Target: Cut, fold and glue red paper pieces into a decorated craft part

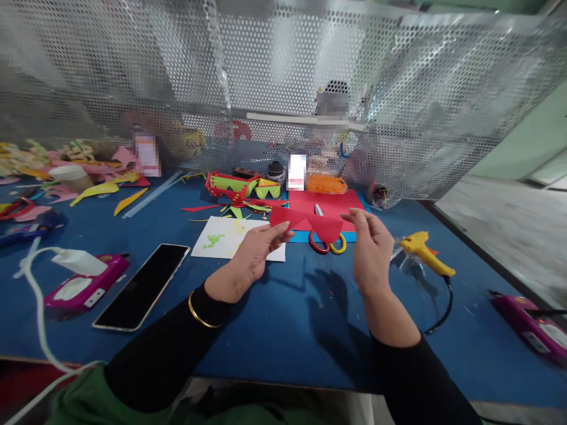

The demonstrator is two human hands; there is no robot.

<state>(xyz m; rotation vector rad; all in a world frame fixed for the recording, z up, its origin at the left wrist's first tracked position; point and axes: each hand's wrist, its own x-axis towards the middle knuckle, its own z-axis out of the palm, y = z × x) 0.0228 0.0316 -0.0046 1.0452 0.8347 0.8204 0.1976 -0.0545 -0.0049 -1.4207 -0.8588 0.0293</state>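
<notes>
- Left hand [253, 254]: got the left end of a red paper cutout [325, 227] pinched between thumb and fingers [280, 229]. Palm's turned inward, wrist slightly bent, forearm coming in low from the left with a black sleeve and a gold bangle [201, 313] over it.
- Right hand [371, 251]: up by the cutout's right end, thumb and index close together, the rest curled in. Can't tell if those fingers are actually gripping the edge. Forearm angles up from the lower right, black sleeve pushed back off the wrist.
- The cutout itself is held up above the counter [274, 342], in front of a red sheet [305, 203] and scissors [328, 243] with one red and one yellow handle loop. Pretty straight along the top, notch in the bottom edge.
- Labels: the purple power strip [91, 283] on the left has some small marks, way too tiny to read. Lit phone screen [297, 171] at the back is partly pixelated, so no clue what it says.
- Also around: white sheet [212, 239] with green and yellow bits, red-and-green paper glasses [228, 188] behind it, dark-screened phone [144, 286] near the left forearm, yellow glue gun [425, 251] off to the right.
</notes>
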